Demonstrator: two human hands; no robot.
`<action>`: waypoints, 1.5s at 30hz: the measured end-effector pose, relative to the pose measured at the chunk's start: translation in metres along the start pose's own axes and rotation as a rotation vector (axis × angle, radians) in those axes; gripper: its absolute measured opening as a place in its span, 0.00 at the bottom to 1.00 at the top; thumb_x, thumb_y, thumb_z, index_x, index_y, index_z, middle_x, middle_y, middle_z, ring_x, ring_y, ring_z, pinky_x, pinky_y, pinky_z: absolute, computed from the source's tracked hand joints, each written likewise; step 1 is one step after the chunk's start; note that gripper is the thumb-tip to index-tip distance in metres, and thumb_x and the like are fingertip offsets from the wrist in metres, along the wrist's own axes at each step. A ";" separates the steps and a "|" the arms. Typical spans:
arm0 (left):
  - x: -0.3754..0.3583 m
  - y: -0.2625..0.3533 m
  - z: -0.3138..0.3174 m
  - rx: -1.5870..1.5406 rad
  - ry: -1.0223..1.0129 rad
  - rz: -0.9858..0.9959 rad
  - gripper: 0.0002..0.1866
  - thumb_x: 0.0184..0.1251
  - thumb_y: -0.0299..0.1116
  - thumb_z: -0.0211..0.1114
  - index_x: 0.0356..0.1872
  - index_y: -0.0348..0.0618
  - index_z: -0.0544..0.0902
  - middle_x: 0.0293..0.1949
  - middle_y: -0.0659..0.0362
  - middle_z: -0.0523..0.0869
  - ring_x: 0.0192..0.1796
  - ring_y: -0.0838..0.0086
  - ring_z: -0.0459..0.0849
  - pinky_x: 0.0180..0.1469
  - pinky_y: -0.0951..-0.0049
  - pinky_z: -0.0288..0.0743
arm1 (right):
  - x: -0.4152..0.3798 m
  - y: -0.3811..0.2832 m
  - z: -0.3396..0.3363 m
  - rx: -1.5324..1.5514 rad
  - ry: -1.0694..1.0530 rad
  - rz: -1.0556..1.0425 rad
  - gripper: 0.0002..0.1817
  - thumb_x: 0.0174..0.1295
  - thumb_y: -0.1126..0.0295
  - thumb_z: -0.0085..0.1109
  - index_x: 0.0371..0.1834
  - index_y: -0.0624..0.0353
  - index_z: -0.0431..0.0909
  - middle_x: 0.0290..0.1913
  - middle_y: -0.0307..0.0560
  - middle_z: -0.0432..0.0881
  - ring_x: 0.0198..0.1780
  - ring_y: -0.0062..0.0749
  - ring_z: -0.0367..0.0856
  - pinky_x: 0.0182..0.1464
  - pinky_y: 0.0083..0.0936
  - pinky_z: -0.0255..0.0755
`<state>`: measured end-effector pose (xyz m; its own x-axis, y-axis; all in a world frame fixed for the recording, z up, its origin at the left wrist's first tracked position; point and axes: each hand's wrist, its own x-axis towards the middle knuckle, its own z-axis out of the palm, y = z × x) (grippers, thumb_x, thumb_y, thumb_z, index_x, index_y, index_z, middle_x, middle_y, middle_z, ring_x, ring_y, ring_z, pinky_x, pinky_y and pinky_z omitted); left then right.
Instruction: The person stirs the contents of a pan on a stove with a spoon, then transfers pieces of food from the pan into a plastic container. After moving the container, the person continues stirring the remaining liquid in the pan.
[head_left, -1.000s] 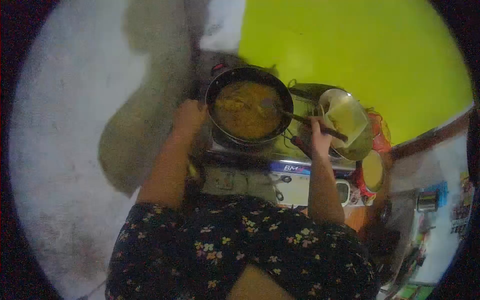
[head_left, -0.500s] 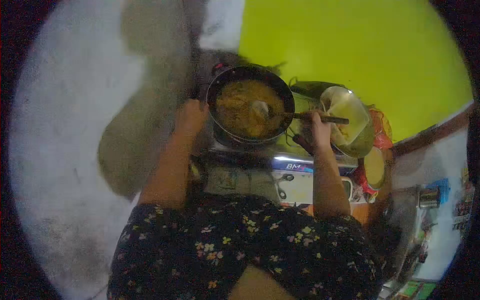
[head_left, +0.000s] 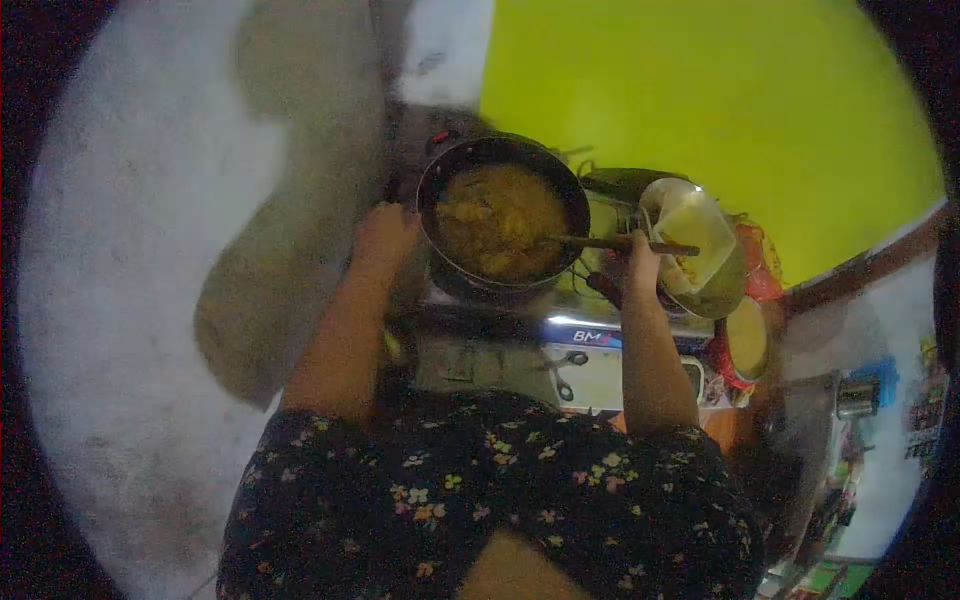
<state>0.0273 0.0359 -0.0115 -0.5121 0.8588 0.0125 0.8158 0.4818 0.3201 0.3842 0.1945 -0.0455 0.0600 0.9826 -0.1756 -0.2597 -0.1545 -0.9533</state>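
A dark, deep wok (head_left: 428, 240) stands on the stove, with a brownish-yellow stew (head_left: 500, 215) in it. At its left edge is my left hand (head_left: 388, 235), closed against the rim; its fingertips are hard to make out in the dim light. My right hand (head_left: 641, 262) is closed around the long dark handle of a ladle (head_left: 590, 242), to the right of the wok. The ladle's head is sunk in the stew and hidden.
Right of the wok, a pale translucent bowl (head_left: 705, 235) rests over a metal pan. The stove front (head_left: 580, 333) has knobs (head_left: 566, 390). Red packaging (head_left: 762, 270) and a round yellowish lid (head_left: 746, 340) lie further right. A green wall (head_left: 700, 90) rises behind.
The ladle's silvery head, visible in the middle of the stew before, has gone under near the right side. My right hand has moved slightly right and down. The left stays at the rim.
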 end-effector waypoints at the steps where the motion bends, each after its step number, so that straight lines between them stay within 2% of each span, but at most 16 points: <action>1: 0.001 0.000 0.000 0.002 -0.024 -0.007 0.23 0.68 0.48 0.54 0.47 0.35 0.79 0.49 0.43 0.78 0.53 0.50 0.78 0.55 0.51 0.72 | -0.005 -0.003 0.003 0.015 0.017 -0.001 0.14 0.62 0.66 0.53 0.39 0.70 0.73 0.30 0.53 0.81 0.26 0.38 0.82 0.25 0.30 0.79; 3: 0.004 0.000 0.000 0.008 -0.071 -0.019 0.22 0.69 0.47 0.54 0.47 0.35 0.79 0.49 0.44 0.78 0.54 0.50 0.78 0.55 0.52 0.72 | -0.014 -0.007 0.008 0.044 0.043 -0.012 0.15 0.62 0.65 0.54 0.39 0.69 0.73 0.30 0.52 0.80 0.27 0.38 0.81 0.27 0.32 0.78; 7: 0.010 -0.010 0.018 0.025 0.031 0.013 0.22 0.68 0.47 0.55 0.47 0.35 0.79 0.49 0.45 0.79 0.53 0.52 0.78 0.54 0.53 0.72 | -0.003 0.010 0.005 0.086 0.059 -0.027 0.17 0.60 0.57 0.53 0.34 0.63 0.77 0.31 0.49 0.78 0.31 0.38 0.75 0.32 0.39 0.73; 9: 0.013 -0.012 0.022 0.035 0.049 0.020 0.22 0.68 0.46 0.55 0.47 0.35 0.79 0.49 0.45 0.79 0.53 0.53 0.78 0.54 0.53 0.73 | 0.005 0.014 -0.002 0.095 0.072 0.044 0.17 0.60 0.57 0.53 0.34 0.64 0.77 0.30 0.50 0.78 0.32 0.39 0.76 0.32 0.39 0.73; 12: 0.009 -0.010 0.018 0.019 0.058 0.015 0.22 0.69 0.47 0.55 0.46 0.35 0.79 0.48 0.45 0.79 0.53 0.53 0.79 0.53 0.53 0.73 | 0.012 0.025 -0.011 0.211 -0.007 0.022 0.17 0.61 0.61 0.54 0.36 0.68 0.77 0.31 0.53 0.78 0.33 0.41 0.77 0.33 0.38 0.74; 15: 0.001 0.004 -0.007 -0.001 -0.072 -0.020 0.22 0.69 0.46 0.54 0.47 0.35 0.79 0.49 0.45 0.78 0.53 0.53 0.78 0.54 0.53 0.73 | 0.012 0.023 -0.010 0.245 0.037 0.057 0.16 0.62 0.63 0.54 0.36 0.71 0.76 0.32 0.55 0.79 0.34 0.42 0.78 0.34 0.36 0.75; 18: 0.005 0.000 -0.002 0.030 -0.073 -0.002 0.22 0.70 0.47 0.53 0.47 0.35 0.79 0.48 0.45 0.79 0.53 0.52 0.78 0.54 0.52 0.73 | -0.012 0.003 0.001 0.273 0.095 0.062 0.16 0.63 0.63 0.54 0.38 0.71 0.75 0.34 0.56 0.79 0.35 0.43 0.79 0.37 0.36 0.77; 24: 0.011 -0.005 0.009 0.038 -0.017 0.010 0.24 0.70 0.49 0.52 0.47 0.35 0.78 0.47 0.45 0.79 0.51 0.50 0.79 0.54 0.52 0.72 | 0.005 0.010 -0.020 0.304 0.071 0.034 0.17 0.63 0.62 0.56 0.41 0.69 0.73 0.37 0.54 0.78 0.38 0.41 0.80 0.40 0.40 0.80; 27: 0.015 -0.004 0.010 0.008 -0.085 -0.040 0.25 0.70 0.49 0.52 0.50 0.34 0.77 0.51 0.45 0.77 0.55 0.51 0.77 0.57 0.51 0.70 | 0.004 0.013 -0.017 0.368 0.174 -0.029 0.16 0.64 0.62 0.56 0.41 0.66 0.73 0.35 0.52 0.78 0.37 0.40 0.79 0.40 0.39 0.80; 30: 0.016 -0.008 0.017 0.048 -0.015 0.017 0.26 0.70 0.49 0.52 0.52 0.33 0.77 0.53 0.44 0.77 0.57 0.50 0.76 0.58 0.52 0.70 | 0.001 0.015 -0.020 0.447 0.164 -0.001 0.14 0.65 0.62 0.56 0.42 0.65 0.72 0.35 0.50 0.77 0.38 0.39 0.78 0.40 0.39 0.80; 33: 0.025 -0.011 0.031 0.035 0.004 -0.020 0.26 0.70 0.50 0.53 0.52 0.32 0.77 0.53 0.45 0.77 0.56 0.51 0.77 0.58 0.53 0.71 | -0.003 0.013 -0.018 0.471 0.226 0.015 0.14 0.66 0.63 0.56 0.43 0.64 0.72 0.35 0.49 0.76 0.38 0.37 0.77 0.39 0.39 0.80; 36: 0.017 -0.009 0.020 0.023 0.043 0.032 0.26 0.69 0.49 0.54 0.50 0.32 0.77 0.51 0.45 0.78 0.55 0.51 0.78 0.58 0.53 0.72 | -0.003 0.018 -0.022 0.515 0.190 -0.008 0.13 0.66 0.64 0.56 0.42 0.64 0.72 0.36 0.49 0.75 0.39 0.37 0.77 0.40 0.40 0.80; 39: 0.023 -0.009 0.019 0.097 -0.042 0.042 0.25 0.69 0.48 0.54 0.50 0.32 0.77 0.50 0.44 0.78 0.54 0.51 0.78 0.57 0.53 0.71 | 0.007 0.026 -0.026 0.489 0.192 -0.038 0.20 0.66 0.56 0.55 0.49 0.63 0.71 0.44 0.50 0.76 0.43 0.41 0.78 0.40 0.39 0.82; 42: 0.019 -0.008 0.022 0.083 0.036 0.056 0.24 0.69 0.48 0.54 0.48 0.33 0.78 0.49 0.44 0.78 0.52 0.51 0.78 0.55 0.53 0.73 | 0.009 0.026 -0.030 0.501 0.166 0.042 0.21 0.66 0.55 0.56 0.50 0.61 0.72 0.44 0.49 0.77 0.43 0.41 0.79 0.40 0.38 0.81; 45: 0.021 -0.010 0.021 0.063 0.018 0.063 0.23 0.69 0.48 0.54 0.46 0.34 0.78 0.48 0.43 0.78 0.52 0.51 0.79 0.53 0.53 0.73 | 0.004 0.025 -0.032 0.487 0.096 0.044 0.21 0.65 0.55 0.56 0.51 0.61 0.72 0.45 0.49 0.77 0.44 0.41 0.79 0.39 0.37 0.81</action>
<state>0.0145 0.0527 -0.0345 -0.4638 0.8847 0.0475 0.8613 0.4377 0.2581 0.4091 0.1917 -0.0778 0.1219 0.9588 -0.2567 -0.6826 -0.1067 -0.7230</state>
